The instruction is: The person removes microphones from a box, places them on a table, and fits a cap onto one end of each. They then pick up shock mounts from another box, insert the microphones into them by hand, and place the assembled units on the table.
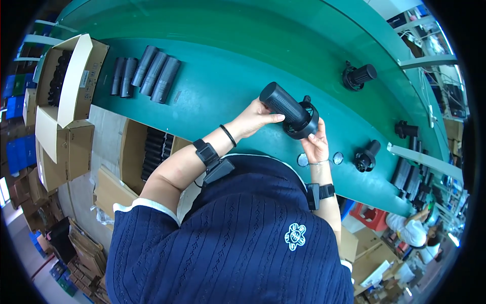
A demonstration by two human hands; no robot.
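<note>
A black cylindrical microphone (pixel 284 103) with a finely perforated side is tilted in front of me over the green bench. My left hand (pixel 251 120) is closed around its body, thumb lying along the near side. At its lower right end sits a black ring-shaped shock mount (pixel 309 128), which my right hand (pixel 317 144) grips by the rim. The fingers behind the mount are partly hidden. Below the right hand lie two small round discs (pixel 302 159) on the bench.
Several black tubes (pixel 154 73) lie at the bench's left. Similar mounted microphones (pixel 360 76) (pixel 368 156) stand to the right, with more black parts (pixel 407 175) farther right. Cardboard boxes (pixel 76 83) (pixel 132 152) holding black parts stand left. A red stool (pixel 368 217) and another person (pixel 409 229) are at lower right.
</note>
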